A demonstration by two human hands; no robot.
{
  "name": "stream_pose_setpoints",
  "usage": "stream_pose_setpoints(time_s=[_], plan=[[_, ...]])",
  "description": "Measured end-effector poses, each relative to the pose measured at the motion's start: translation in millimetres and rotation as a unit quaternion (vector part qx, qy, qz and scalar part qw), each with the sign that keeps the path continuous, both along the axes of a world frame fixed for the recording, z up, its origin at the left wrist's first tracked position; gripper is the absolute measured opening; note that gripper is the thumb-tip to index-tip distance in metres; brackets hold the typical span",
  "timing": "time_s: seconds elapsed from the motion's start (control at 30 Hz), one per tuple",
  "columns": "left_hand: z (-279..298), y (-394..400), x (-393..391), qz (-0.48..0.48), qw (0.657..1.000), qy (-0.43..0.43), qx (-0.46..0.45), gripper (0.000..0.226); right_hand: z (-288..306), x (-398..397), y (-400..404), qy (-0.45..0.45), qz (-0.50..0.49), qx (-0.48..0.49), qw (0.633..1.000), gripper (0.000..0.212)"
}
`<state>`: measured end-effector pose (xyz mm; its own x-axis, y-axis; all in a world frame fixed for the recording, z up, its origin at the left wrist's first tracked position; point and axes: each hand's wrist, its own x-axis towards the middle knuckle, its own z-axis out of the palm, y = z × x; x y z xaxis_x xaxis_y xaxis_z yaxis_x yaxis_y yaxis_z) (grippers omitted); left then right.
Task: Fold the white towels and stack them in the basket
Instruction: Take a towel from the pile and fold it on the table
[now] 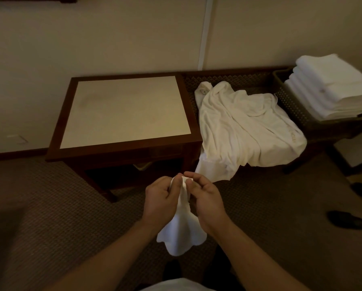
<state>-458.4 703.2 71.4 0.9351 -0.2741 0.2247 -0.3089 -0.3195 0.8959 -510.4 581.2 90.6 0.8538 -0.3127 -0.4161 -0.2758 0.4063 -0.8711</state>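
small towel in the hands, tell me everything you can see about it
The small white towel is soft cloth, unfolded and limp. Both hands pinch its top edge close together, the left hand and the right hand, so the rest hangs down between the wrists in loose rounded folds. It hangs above the patterned carpet, in front of the wooden table, touching only the hands as far as can be seen.

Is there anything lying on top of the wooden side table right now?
No, the side table shows only its bare pale top; the unfolded towels lie on the bench beside it.
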Motion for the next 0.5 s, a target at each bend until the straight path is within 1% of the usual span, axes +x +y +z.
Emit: stream_pose_setpoints(time_s=[0.07, 0.13, 0.17, 0.2, 0.27, 0.33, 0.4, 0.43, 0.5], plan=[[1, 1, -1, 0.023, 0.999, 0.031, -0.011, 0.043, 0, -1, 3, -0.021, 0.019, -0.013, 1.0, 0.024], [4, 3, -1, 0.039, 0.994, 0.099, -0.037, 0.041, 5, 0, 6, -0.045, 0.048, -0.034, 0.997, 0.033], [7, 4, 0, 0.036, 0.989, 0.13, -0.055, 0.038, 7, 2, 7, -0.05, 0.056, -0.063, 0.995, 0.036], [8, 5, 0, 0.023, 0.986, 0.149, -0.069, 0.036, 10, 4, 8, -0.053, 0.051, -0.095, 0.993, 0.034], [11, 11, 1, -0.029, 0.985, 0.158, -0.068, 0.03, 15, 11, 4, -0.052, 0.014, -0.144, 0.988, 0.024], [9, 23, 4, -0.096, 0.981, 0.163, -0.035, 0.02, 24, 18, -5, -0.065, 0.011, -0.187, 0.98, 0.022], [1, 40, 12, -0.139, 0.977, 0.155, 0.034, 0.015, 36, 25, -16, -0.093, 0.053, -0.252, 0.962, 0.027], [-4, 49, 15, -0.153, 0.974, 0.152, 0.066, 0.016, 44, 27, -21, -0.104, 0.081, -0.278, 0.952, 0.029], [-15, 60, 17, -0.184, 0.964, 0.162, 0.098, 0.022, 61, 31, -31, -0.116, 0.13, -0.311, 0.934, 0.03]])
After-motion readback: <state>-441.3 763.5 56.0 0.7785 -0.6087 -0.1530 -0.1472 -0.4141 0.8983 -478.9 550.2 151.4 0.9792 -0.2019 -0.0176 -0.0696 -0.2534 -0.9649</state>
